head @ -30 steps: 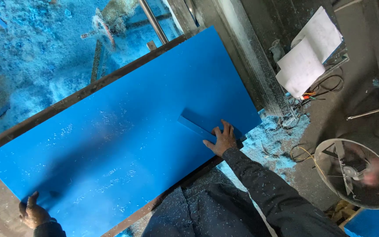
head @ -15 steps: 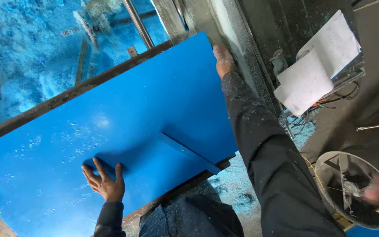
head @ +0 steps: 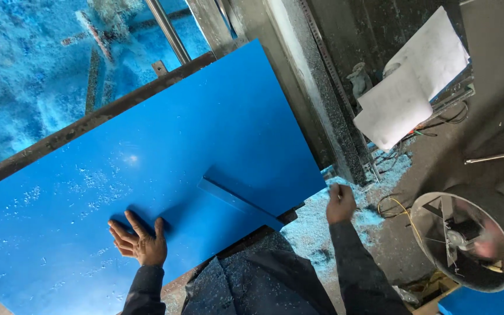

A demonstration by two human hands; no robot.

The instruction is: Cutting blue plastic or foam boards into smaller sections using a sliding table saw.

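Left hand lies flat on the blue panel, fingers spread, holding nothing. Right hand hangs off the panel's right edge, fingers curled loosely, clamped on nothing. On the panel, between the hands, a narrow blue strip lies at a slant. White sheets and a round fan sit to the right

Floor: grey concrete, strewn with blue shavings by the bench's near right corner.
Right: round metal fan, white paper sheets, loose cables.
Top left: glass pane, blue-dusted.
Light: daylight.
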